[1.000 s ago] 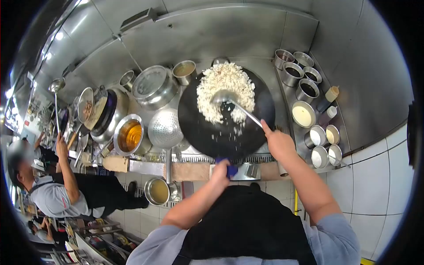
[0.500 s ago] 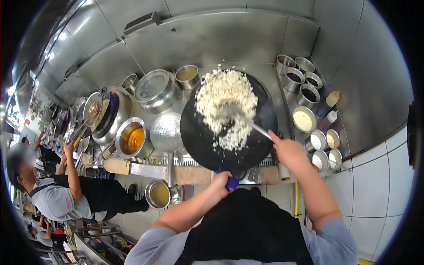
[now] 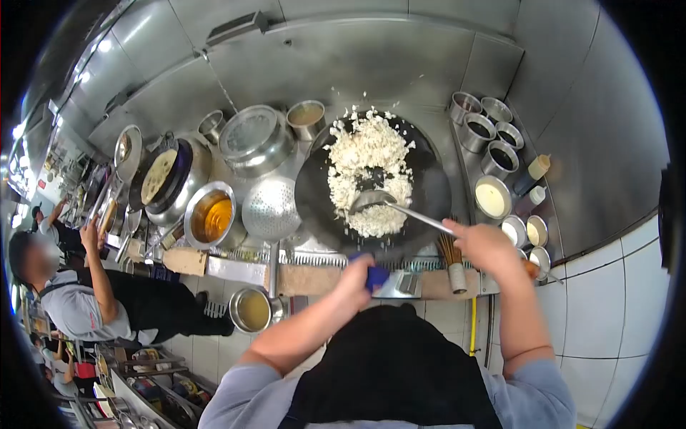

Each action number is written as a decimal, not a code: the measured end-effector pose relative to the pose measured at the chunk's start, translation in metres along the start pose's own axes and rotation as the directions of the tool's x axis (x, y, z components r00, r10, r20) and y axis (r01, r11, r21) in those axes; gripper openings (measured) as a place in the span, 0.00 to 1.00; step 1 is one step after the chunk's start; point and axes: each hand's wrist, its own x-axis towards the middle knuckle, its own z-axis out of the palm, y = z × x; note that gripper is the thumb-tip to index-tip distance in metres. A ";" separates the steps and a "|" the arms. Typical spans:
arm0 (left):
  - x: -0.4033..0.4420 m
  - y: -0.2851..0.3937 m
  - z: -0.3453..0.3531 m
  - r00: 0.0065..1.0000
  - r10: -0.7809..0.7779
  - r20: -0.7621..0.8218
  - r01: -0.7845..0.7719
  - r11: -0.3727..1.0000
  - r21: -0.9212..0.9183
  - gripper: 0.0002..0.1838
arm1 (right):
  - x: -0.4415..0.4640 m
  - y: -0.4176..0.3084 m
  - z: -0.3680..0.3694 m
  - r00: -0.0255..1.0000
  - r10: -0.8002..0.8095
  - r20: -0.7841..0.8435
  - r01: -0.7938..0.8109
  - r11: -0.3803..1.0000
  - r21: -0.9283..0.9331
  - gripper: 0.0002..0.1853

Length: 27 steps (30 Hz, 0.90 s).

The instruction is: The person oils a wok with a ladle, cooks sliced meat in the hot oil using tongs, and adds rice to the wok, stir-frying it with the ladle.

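1. Left hand [image 3: 354, 282]: fingers are closed around a blue cloth [image 3: 376, 277] at the near rim of the wok [image 3: 314, 196]. The cloth presumably insulates the palm from hot metal and steadies the grip. The part of the wok beneath the cloth is hidden.

2. Right hand [image 3: 486, 247]: fingers are clamped on the end of the ladle [image 3: 373, 201]. The long handle appears to serve as a spacer, keeping the hand outside the rim while the bowl sits among the grains.

3. Hand spacing: the two hands are well apart, left at the near rim, right beyond the wok's right side. This arrangement probably lets one hand steady the vessel and the other work the tool.

4. Side placement: a dark-liquid container [image 3: 493, 171] stands in the group on the right, apparently for convenient right-arm reach. A perforated strainer [image 3: 270, 207] lies just left of the wok. A bamboo brush [image 3: 457, 277] rests near the right hand, at the counter's front edge.

5. Contents: white grains [image 3: 371, 146], apparently rice, lie in the wok, ahead of the left hand and to the left of the right hand. Neither hand touches them; only the ladle does. Stray grains show beyond the far rim; whether they are airborne cannot be determined.
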 end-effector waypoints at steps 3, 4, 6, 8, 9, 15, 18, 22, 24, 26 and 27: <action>0.018 0.050 0.025 0.998 0.031 0.055 -0.017 0.971 -0.238 0.08 | 0.025 0.008 0.002 1.000 -0.005 -0.015 0.006 0.998 0.067 0.24; 0.032 0.040 0.016 0.998 0.067 0.007 -0.064 0.977 -0.202 0.08 | 0.042 0.005 0.021 0.996 0.007 -0.087 -0.003 0.999 0.041 0.25; 0.051 0.009 -0.005 0.994 0.093 -0.054 -0.098 0.991 -0.089 0.10 | 0.065 -0.006 0.049 0.982 0.051 -0.183 -0.054 0.999 -0.008 0.27; 0.041 -0.030 -0.030 0.993 -0.023 -0.117 0.030 0.998 0.062 0.13 | 0.053 -0.015 0.057 0.970 0.056 -0.235 -0.070 0.996 -0.055 0.29; 0.036 -0.036 -0.035 0.979 -0.114 -0.169 0.136 0.982 0.129 0.13 | 0.045 -0.012 0.055 0.976 0.059 -0.211 -0.070 0.997 -0.042 0.27; -0.011 0.050 0.039 0.998 0.002 -0.070 -0.016 0.978 -0.208 0.05 | 0.015 0.004 -0.005 1.000 -0.004 -0.026 0.005 1.000 0.031 0.25; 0.041 0.029 0.008 0.993 0.114 -0.012 -0.115 0.986 -0.124 0.06 | 0.060 -0.004 0.045 0.989 0.036 -0.141 -0.038 0.999 -0.014 0.26; 0.021 -0.022 -0.022 0.992 0.019 -0.123 -0.002 0.990 0.139 0.10 | 0.036 -0.014 0.043 0.979 0.095 -0.182 -0.102 0.994 -0.026 0.27; -0.018 0.010 0.009 0.999 -0.036 0.021 0.036 0.999 -0.003 0.08 | 0.008 0.000 0.006 0.999 -0.019 -0.051 0.015 0.998 -0.065 0.25; -0.005 0.048 0.035 0.997 0.015 -0.077 -0.027 0.987 -0.158 0.06 | 0.015 -0.003 -0.007 0.999 -0.016 -0.051 0.014 0.999 -0.035 0.24; 0.014 0.059 0.031 0.998 0.039 0.046 -0.027 0.972 -0.234 0.06 | 0.021 -0.007 -0.009 0.998 -0.018 -0.059 0.016 0.999 -0.035 0.24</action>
